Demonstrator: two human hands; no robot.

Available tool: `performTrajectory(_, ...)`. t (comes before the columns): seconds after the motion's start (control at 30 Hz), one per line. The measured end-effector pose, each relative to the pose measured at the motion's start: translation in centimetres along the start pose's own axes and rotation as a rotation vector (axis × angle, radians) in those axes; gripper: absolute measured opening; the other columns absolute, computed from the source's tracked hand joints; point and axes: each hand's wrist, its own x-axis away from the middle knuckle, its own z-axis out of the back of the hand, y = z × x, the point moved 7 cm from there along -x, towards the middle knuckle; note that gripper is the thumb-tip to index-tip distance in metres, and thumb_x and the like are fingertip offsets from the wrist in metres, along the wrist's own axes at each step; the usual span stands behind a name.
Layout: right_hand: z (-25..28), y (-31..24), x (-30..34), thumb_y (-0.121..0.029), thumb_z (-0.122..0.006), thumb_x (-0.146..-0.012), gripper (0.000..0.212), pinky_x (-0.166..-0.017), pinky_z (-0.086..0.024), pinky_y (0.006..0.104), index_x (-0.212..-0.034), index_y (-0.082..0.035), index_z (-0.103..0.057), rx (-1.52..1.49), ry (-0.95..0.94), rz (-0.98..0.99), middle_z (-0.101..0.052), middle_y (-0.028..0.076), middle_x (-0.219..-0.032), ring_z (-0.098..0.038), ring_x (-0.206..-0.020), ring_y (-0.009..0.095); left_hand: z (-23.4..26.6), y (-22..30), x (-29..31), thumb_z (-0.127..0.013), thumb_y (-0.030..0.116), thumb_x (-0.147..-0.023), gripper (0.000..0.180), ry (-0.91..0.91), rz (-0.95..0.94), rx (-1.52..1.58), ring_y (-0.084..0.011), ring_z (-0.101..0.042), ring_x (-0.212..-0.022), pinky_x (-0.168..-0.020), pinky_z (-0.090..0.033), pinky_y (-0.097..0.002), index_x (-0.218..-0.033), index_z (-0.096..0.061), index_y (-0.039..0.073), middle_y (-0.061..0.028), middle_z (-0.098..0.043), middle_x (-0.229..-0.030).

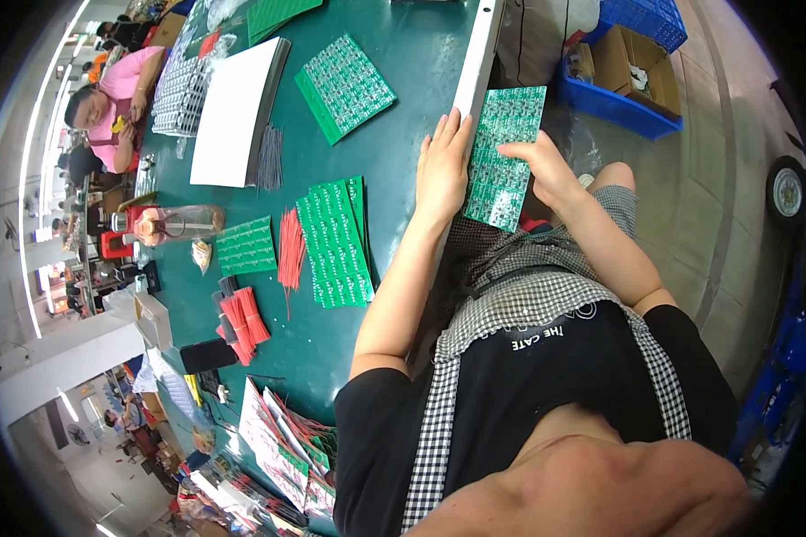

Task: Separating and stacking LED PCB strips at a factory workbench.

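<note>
Workshop w/ a green-topped surface (394,152), grey tiled flr (724,268) to the R w/ blue crates (618,112) & a blk wheel (786,199), white pillar (72,367) far L, strip light (68,405) & fan (78,435) in bkgd

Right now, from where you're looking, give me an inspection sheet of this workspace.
Surface: green table, glossy, with a pale edge strip.
Job's things: green circuit panel in hand, held past the table's edge; stacked panels on the table.
Clutter: clear bottle and flat black object.
Hands: left hand flat at the table's edge; right hand gripping the circuit panel, thumb on its face.
Cables: red wires beside the stacked panels.
Surroundings: blue crate holding a cardboard box; co-worker in pink beyond the table.
</note>
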Motion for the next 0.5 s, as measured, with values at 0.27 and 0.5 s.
performTrajectory(0.27, -0.74, -0.81, 0.19, 0.009, -0.049, -0.07, 0.029, -0.076, -0.045, 0.0286, -0.096, 0.001, -0.059, 0.06, 0.117, -0.036, -0.062, 0.007, -0.091, -0.058, -0.083, 0.016, 0.16, 0.96, 0.27, -0.04, 0.003, -0.083, 0.043, 0.077, -0.091, -0.132, -0.032, -0.036, -0.127, -0.102, -0.031, -0.0428, -0.126, -0.045, 0.002, -0.015, -0.041, -0.135)
performTrajectory(0.5, 0.17, 0.0, 0.03, 0.005, -0.054, -0.074, 0.026, -0.078, -0.047, 0.0317, -0.099, 0.0, -0.059, 0.007, 0.1, -0.066, -0.062, 0.008, -0.095, -0.059, -0.087, 0.018, 0.13, 0.71, 0.15, -0.04, 0.001, -0.081, 0.045, 0.093, -0.094, -0.081, -0.0319, -0.036, -0.126, -0.102, -0.031, -0.0423, -0.126, -0.045, 0.002, -0.0146, -0.041, -0.134)
